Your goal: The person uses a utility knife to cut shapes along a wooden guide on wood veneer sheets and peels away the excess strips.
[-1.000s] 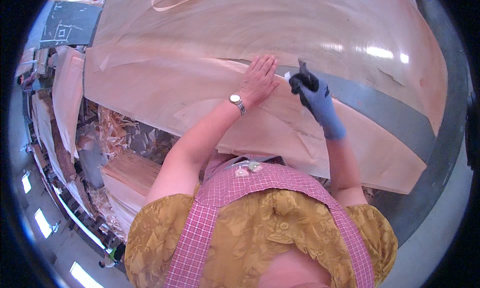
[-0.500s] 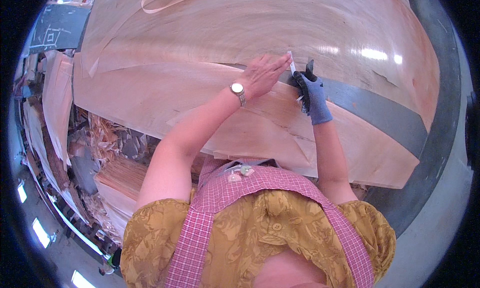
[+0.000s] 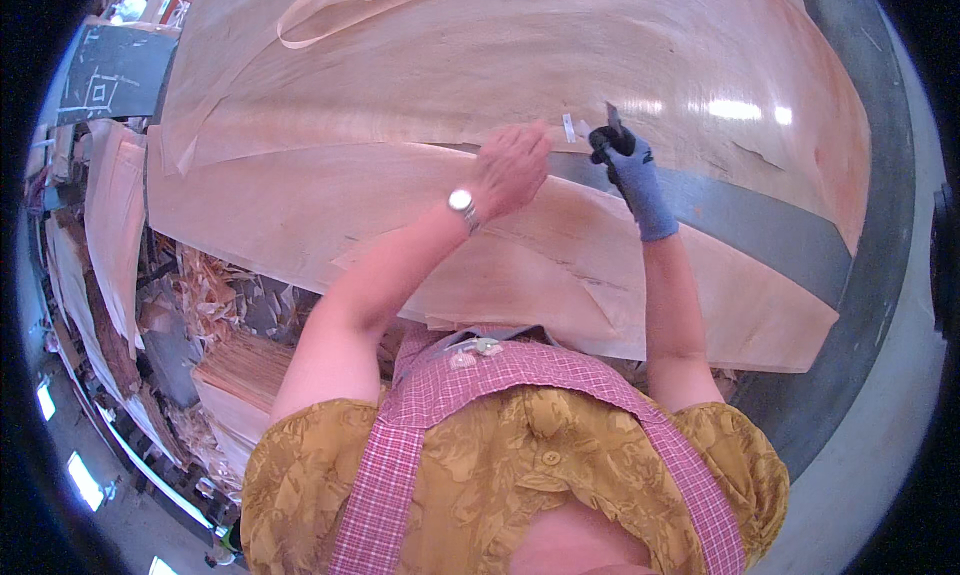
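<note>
Bare left hand [image 3: 512, 173] is appearing blurred, grip untellable; blue-and-black-gloved right hand [image 3: 632, 167] is grasping a dark flat-bladed tool [image 3: 613, 116] beside a white rectangular strip [image 3: 569, 128] lying on thin pinkish wood veneer [image 3: 470, 65], a slipping blade risking tears

At nine o'clock from the right hand [image 3: 629, 170], which grips a blade [image 3: 613, 116], is the left hand [image 3: 510, 172]; at ten, a strip [image 3: 569, 127].

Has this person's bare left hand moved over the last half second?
Yes: against the dark tear in the upper sheet, the left hand has shifted left and slightly downward in the picture, away from the white strip.
</note>
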{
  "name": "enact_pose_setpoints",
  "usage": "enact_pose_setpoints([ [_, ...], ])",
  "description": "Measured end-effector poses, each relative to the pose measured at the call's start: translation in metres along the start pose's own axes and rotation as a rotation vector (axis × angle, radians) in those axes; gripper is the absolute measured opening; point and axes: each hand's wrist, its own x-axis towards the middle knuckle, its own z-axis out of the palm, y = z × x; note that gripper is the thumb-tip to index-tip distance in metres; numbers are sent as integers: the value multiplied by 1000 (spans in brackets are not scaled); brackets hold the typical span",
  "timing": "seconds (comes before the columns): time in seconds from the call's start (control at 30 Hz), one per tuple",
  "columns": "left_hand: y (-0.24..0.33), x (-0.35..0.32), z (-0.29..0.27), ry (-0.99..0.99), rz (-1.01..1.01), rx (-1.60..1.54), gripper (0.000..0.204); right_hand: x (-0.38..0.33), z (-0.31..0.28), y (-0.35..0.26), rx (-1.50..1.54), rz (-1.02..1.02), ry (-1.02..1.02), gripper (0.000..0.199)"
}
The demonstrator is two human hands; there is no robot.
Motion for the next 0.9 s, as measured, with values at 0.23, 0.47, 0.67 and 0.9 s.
enact_pose_setpoints([
  [0.23, -10, -62, 3, 226, -175, 26, 57, 46, 99, 0, 3, -268, -170, 27],
  [0.47, -21, -43, -3, 168, -233, 49, 60, 53, 111, -4, -837, -279, 34, 46],
  [0.67, -26, -39, 14, 117, -164, 190, 54, 23, 74, 4, -301, 20, -138, 33],
  [0.9, -28, -33, 30, 73, -187, 245, 56, 2, 100, 55, -187, -33, 167, 26],
])
